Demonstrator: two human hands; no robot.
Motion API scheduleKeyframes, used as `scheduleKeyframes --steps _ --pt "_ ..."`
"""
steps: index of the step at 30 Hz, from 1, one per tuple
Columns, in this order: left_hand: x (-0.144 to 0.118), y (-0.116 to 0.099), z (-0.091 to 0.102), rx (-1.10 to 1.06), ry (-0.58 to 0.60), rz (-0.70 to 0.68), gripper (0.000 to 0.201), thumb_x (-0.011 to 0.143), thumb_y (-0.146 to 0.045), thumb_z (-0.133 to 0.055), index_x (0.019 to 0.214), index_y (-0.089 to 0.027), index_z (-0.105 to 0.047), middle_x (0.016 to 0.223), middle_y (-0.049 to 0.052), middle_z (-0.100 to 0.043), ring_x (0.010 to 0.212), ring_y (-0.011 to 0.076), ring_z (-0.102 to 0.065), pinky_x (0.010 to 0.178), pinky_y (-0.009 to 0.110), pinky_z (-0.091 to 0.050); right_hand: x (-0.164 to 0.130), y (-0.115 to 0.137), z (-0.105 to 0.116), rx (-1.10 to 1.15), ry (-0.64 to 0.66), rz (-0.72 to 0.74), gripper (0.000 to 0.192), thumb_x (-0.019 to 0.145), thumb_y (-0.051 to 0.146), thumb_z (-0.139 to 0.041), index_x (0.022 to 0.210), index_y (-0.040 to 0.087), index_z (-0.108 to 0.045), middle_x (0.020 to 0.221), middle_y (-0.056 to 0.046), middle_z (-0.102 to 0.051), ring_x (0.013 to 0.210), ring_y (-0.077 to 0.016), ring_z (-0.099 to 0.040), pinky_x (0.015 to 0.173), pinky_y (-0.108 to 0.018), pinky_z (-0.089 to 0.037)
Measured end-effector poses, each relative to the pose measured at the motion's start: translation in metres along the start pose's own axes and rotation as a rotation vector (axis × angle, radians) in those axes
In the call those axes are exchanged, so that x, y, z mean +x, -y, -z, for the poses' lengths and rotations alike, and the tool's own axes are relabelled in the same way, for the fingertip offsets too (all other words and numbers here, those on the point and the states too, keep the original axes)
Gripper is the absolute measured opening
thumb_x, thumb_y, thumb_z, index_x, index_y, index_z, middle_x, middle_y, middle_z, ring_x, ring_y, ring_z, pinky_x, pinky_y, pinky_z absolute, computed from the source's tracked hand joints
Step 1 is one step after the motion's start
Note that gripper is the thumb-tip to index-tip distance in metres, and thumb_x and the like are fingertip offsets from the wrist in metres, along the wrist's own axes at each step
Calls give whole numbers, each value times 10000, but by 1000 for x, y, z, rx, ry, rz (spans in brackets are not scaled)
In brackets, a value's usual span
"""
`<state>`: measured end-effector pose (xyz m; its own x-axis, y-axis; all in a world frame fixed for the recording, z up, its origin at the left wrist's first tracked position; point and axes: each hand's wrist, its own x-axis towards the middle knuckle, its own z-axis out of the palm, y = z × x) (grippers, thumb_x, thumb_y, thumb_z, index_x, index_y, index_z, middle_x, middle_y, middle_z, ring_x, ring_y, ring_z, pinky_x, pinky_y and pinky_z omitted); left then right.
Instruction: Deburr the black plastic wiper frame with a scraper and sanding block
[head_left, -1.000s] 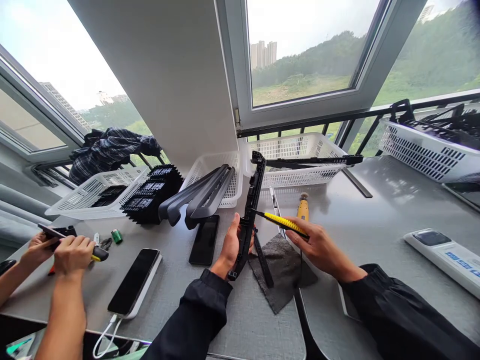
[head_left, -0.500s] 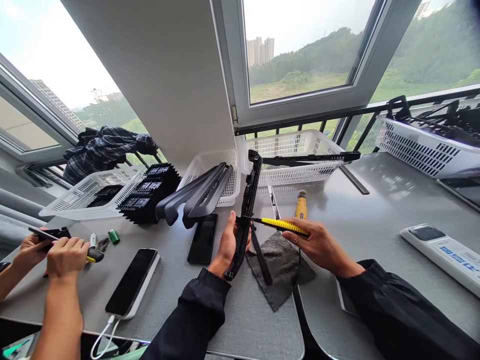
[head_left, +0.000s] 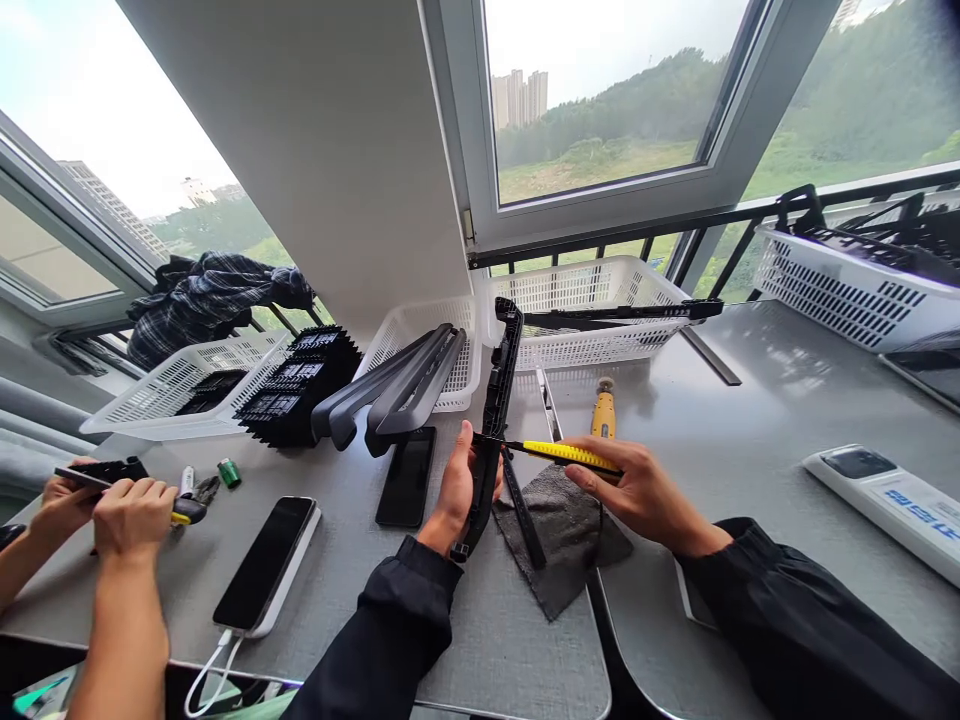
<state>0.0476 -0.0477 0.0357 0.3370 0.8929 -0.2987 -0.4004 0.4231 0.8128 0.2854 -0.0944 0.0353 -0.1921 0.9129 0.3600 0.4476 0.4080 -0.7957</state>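
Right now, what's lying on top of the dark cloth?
A slim black strip lies across the left side of the cloth; a thin dark line farther right may be a cord. The right hand hides some of the upper part, and anything underneath is covered.

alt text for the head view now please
A person's left hand grips a long black part while the right hand holds a yellow-handled tool to it, above a gray table. White baskets stand behind; a co-worker's hands are at left.
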Motion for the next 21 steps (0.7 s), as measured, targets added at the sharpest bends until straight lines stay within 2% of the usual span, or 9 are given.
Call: scheduleKeyframes --steps 11,17,21 --pt "-1 0 -2 -47 -5 -11 614 828 -754 -712 819 -141 -667 586 -57 -464 425 73 -342 367 197 -268 1 3 0 -40 -31 18 265 1026 375 -633 1169 208 -781 1056 -68 -836 897 -227 -784 820 -285 -587" --pt "-3 -1 -6 -83 -37 5 542 888 -652 -702 847 -112 -696 615 -37 -512 422 72 -377 372 206 -307 0 4 3 -16 3 8 247 1021 370 -624 1109 203 -783 951 -50 -822 803 -207 -753 766 -275 -569" --pt "-5 1 -7 -86 -80 25 531 909 -631 -698 869 -102 -715 629 -15 -562 437 82 -428 394 215 -324 1 3 0 -14 -38 11 290 1025 422 -635 1154 204 -777 1033 -83 -828 884 -241 -763 814 -313 -587"
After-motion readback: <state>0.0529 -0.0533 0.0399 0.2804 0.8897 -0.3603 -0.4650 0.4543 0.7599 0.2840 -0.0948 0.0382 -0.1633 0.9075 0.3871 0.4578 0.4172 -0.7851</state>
